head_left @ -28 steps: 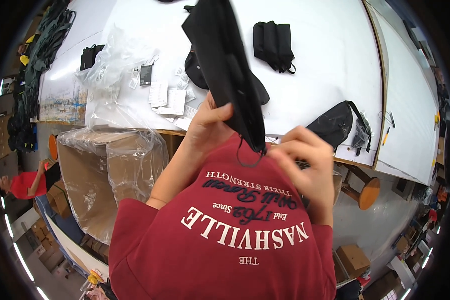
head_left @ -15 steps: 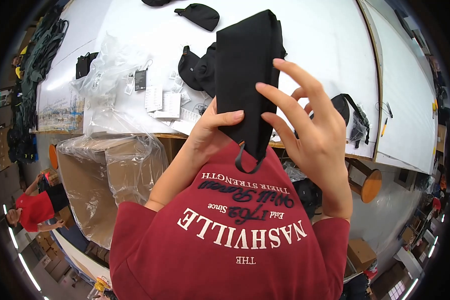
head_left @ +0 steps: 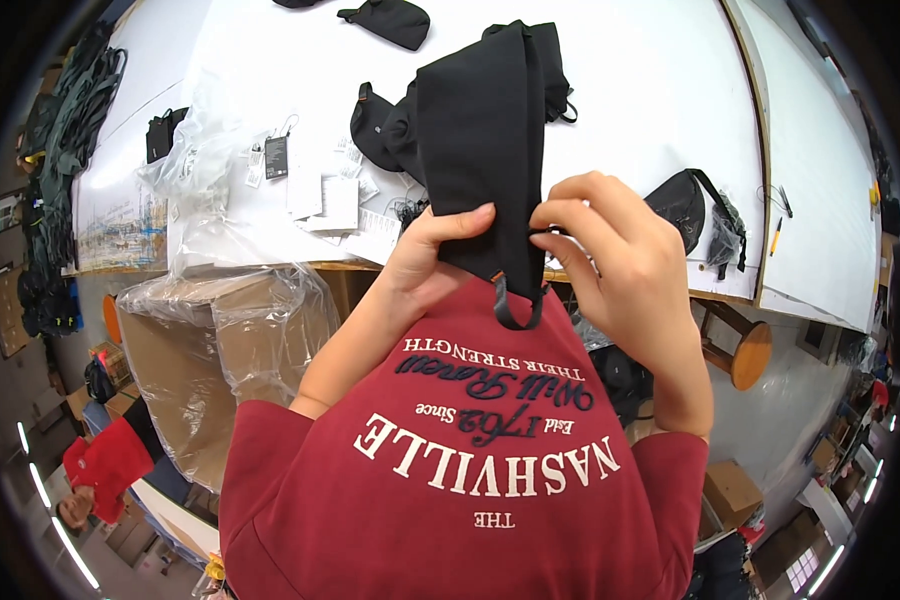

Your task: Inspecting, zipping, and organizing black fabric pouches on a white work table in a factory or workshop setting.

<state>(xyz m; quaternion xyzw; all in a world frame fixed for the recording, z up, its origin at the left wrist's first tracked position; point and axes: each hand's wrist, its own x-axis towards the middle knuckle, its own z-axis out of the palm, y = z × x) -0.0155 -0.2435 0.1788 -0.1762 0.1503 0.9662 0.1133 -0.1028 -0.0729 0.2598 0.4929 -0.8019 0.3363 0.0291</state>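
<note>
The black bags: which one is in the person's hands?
The bag with a loop at its near end: the left hand grips it; the right hand is at its edge. The other bags lie on the table.

One held bag (head_left: 475, 150), two grips (head_left: 620, 260)

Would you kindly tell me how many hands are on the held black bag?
2: the left hand on the bag's left side, the right hand at its right edge.

The bag (head_left: 478, 150) is plain black, long and flat-sided, with a lengthwise crease toward three o'clock. It's held up in the air, running roughly twelve to six, a loop (head_left: 502, 306) with an orange tab (head_left: 498, 276) hanging at six.
</note>
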